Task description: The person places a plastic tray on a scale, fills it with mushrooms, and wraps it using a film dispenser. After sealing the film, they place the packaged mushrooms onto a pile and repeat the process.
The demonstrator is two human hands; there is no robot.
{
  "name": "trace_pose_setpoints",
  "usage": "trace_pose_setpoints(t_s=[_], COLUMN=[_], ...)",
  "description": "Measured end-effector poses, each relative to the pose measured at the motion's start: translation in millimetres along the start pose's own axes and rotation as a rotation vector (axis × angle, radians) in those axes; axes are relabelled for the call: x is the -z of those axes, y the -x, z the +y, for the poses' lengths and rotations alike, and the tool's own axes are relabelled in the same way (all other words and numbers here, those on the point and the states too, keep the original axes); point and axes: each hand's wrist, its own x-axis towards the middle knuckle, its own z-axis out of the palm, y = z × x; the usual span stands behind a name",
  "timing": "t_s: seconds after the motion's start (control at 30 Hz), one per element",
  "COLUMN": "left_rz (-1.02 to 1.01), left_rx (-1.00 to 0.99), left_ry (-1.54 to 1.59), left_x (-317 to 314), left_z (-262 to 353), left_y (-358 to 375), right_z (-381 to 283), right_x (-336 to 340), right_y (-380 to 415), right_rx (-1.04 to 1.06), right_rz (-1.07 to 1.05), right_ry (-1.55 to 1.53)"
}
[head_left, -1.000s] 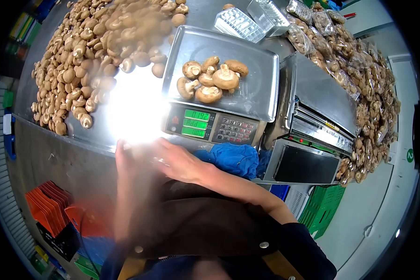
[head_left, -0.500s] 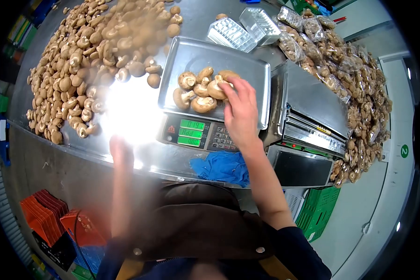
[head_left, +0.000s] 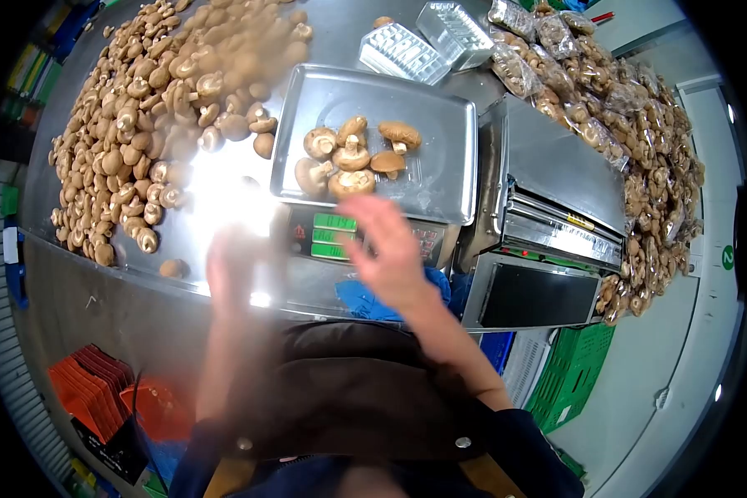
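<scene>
Several brown mushrooms [head_left: 351, 155] lie on the left and middle of the scale's metal tray [head_left: 440, 178]. Just below the tray's front edge, my right hand [head_left: 382, 253] hangs over the scale's display and keypad [head_left: 334, 235], fingers apart and holding nothing visible. My left hand [head_left: 236, 257] is over the table left of the scale, blurred and washed out by glare, so its fingers cannot be made out. Left of the tray spreads a large pile of loose mushrooms [head_left: 129, 141], with a single mushroom [head_left: 173, 268] near the table's front edge.
Clear plastic trays [head_left: 402, 54] sit behind the scale. A wrapping machine [head_left: 556, 178] stands to its right, with many bagged mushrooms [head_left: 639, 158] beyond. A blue cloth [head_left: 365, 300] lies at the front edge. Orange crates [head_left: 91, 390] and a green crate [head_left: 571, 373] are below.
My right hand has left the mushrooms on the tray and moved down and left over the display. Two mushrooms by it now lie apart at the tray's middle. My left hand has shifted slightly right.
</scene>
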Motion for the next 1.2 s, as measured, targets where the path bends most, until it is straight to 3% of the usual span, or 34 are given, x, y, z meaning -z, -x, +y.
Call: trace_pose_setpoints(t_s=[0.07, 0.1, 0.13, 0.17, 0.27, 0.33, 0.4, 0.47, 0.63, 0.7, 0.83, 1.0, 1.17, 1.2], left_rz=[0.205, 0.231, 0.247, 0.254, 0.227, 0.104, -0.063, -0.155, -0.172, -0.21, -0.222, -0.249, -0.318, -0.223], left_rx=[-0.426, -0.544, -0.56, -0.565, -0.615, -0.565, -0.643, -0.8, -0.992, -0.971, -0.955, -0.931, -0.707, -0.522], left_ry=[-0.671, -0.971, -1.324, -1.677, -1.367, -1.089, -0.97, -1.004, -1.235, -1.288, -1.25, -1.196, -0.833, -0.621], left_x=[39.5, 59.3, 65.2, 68.3, 26.7, -23.7, -56.7, -74.5, -118.3, -119.4, -121.8, -122.3, -116.3, -119.5], left_z=[1.3, -0.2, 5.2, 8.8, 1.4, -0.7, -10.6, -26.0, -27.9, -31.9, -35.1, -40.0, -30.7, -23.6], left_y=[-22.9, -34.9, -34.4, -32.9, -27.6, -19.8, -28.5, -50.5, -64.9, -74.6, -76.0, -79.4, -77.0, -67.0], right_z=[25.8, 40.8, 41.2, 55.3, 79.1, 89.8, 105.1, 109.1, 100.6, 100.0, 102.6, 89.7, 96.4, 97.7], right_x=[17.6, 25.8, 35.3, 40.3, 37.7, 26.7, 15.5, 10.8, 24.5, 31.6, 32.9, 12.3, 29.9, 35.6], right_y=[-4.7, -8.6, -19.8, -25.2, -45.3, -56.5, -62.5, -65.7, -63.6, -59.4, -49.0, -35.1, -43.6, -44.6], right_rx=[-0.172, -0.234, -0.355, -0.335, -0.274, -0.235, -0.221, -0.264, -0.065, -0.025, -0.117, -0.158, -0.225, -0.278], right_rz=[0.108, 0.138, 0.168, 0.179, 0.181, 0.175, 0.127, -0.006, -0.174, -0.237, -0.112, -0.1, -0.124, -0.082], right_ry=[0.123, 0.145, 0.059, 0.071, 0.137, 0.179, 0.233, 0.25, 0.169, 0.135, 0.053, 0.24, 0.088, -0.009])
